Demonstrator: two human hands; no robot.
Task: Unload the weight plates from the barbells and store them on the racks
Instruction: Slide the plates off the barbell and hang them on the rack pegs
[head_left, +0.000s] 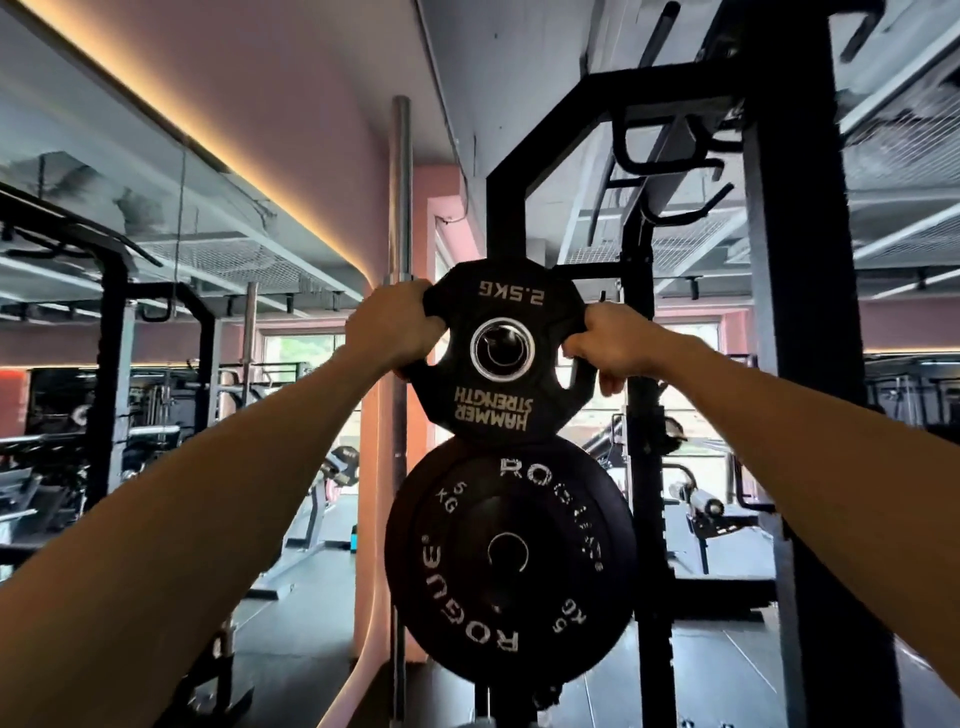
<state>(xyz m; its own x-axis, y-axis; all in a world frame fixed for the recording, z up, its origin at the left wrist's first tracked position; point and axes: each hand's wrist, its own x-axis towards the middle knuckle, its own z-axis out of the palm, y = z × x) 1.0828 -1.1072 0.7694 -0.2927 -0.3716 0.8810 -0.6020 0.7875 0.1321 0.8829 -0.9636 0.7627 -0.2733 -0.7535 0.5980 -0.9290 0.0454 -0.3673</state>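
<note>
While both arms reach up and forward, here's how it looks, closest stuff first:

Left hand: the left hand is wrapped over the left edge of the 2.5 kg plate, fingers curled round the rim, so it's holding on properly.

Right hand: the right hand grips the right side of the same plate, fingers hooked through a grip cutout, thumb hanging below.

Small plate: black, twelve-ish sided, "HAMMER STRENGTH" and "2.5KG" printed upside down. Held flat-on to the camera, up against the rack upright. You can see a dark peg through its steel-ringed centre hole, but whether the plate's actually seated on it I can't tell.

Big plate: the 5 kg plate, round black bumper with "ROGUE" lettering, hangs on the rack directly below. Its top edge meets the bottom edge of the small one, looks like touching. At least one more plate sits behind it.

Barbell: a barbell stands upright just left of the plates, right by the pink pillar.

Rack frame: the black power rack fills the right side, hooks and pull-up grips up top.

Background: more racks, benches and machines off to the left and far right, windows behind, warm light strip along the ceiling.
</note>
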